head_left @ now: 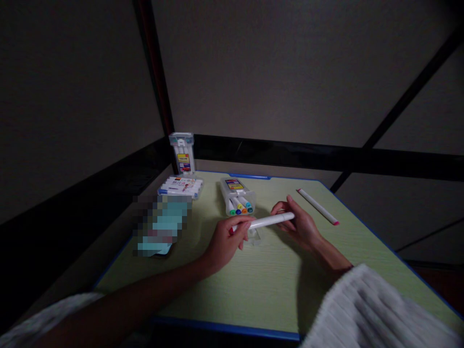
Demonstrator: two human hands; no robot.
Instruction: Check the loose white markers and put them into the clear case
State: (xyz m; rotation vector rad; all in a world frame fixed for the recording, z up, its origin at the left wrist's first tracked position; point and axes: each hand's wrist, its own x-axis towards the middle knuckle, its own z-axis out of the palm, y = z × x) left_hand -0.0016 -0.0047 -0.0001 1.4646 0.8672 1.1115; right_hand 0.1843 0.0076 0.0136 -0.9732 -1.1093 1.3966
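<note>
One white marker (268, 221) with a red end is being held above the pale green table (261, 290), slanting slightly up toward the right. The left hand (222, 242) is pinching it near the red end, between thumb and fingers. The right hand (300, 224) is curving half open at the other end; whether it is also gripping, I cannot tell. Just behind the hands, a clear case (225, 195) is lying with coloured marker ends facing forward. Another marker (319, 207) is resting to the right. At the left, a pixelated turquoise thing (166, 223) is lying before a flat marker pack (181, 186), and an upright case (184, 153) is standing behind.
</note>
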